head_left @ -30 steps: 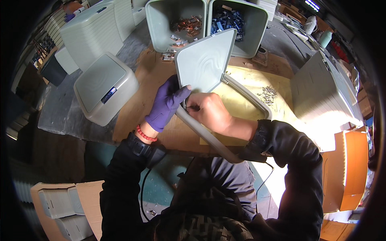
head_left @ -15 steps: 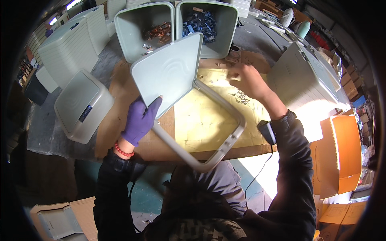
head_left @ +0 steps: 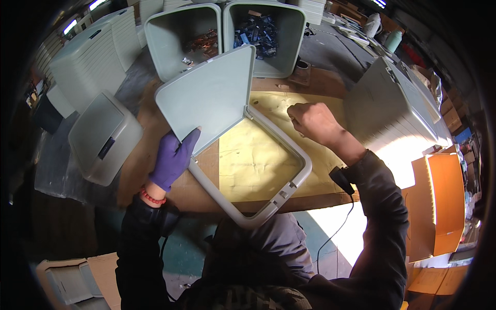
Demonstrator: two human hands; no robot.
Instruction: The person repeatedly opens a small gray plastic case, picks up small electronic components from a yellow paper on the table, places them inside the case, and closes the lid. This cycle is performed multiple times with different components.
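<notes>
Your gloved left hand (head_left: 173, 157): gripping the raised lid (head_left: 206, 98) at its near corner, hinged frame (head_left: 250, 221) over the yellow sheet (head_left: 248, 170). Your bare right hand (head_left: 316, 123): fingers curled, contents untellable; now off that corner, rightward, leaving your left alone on the lid.

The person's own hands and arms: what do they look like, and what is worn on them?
The left hand wears a purple glove, and a red beaded bracelet circles that wrist. The right hand has no glove. Both sleeves are long and black. By each wrist sits a dark box with a thin cable.
</notes>
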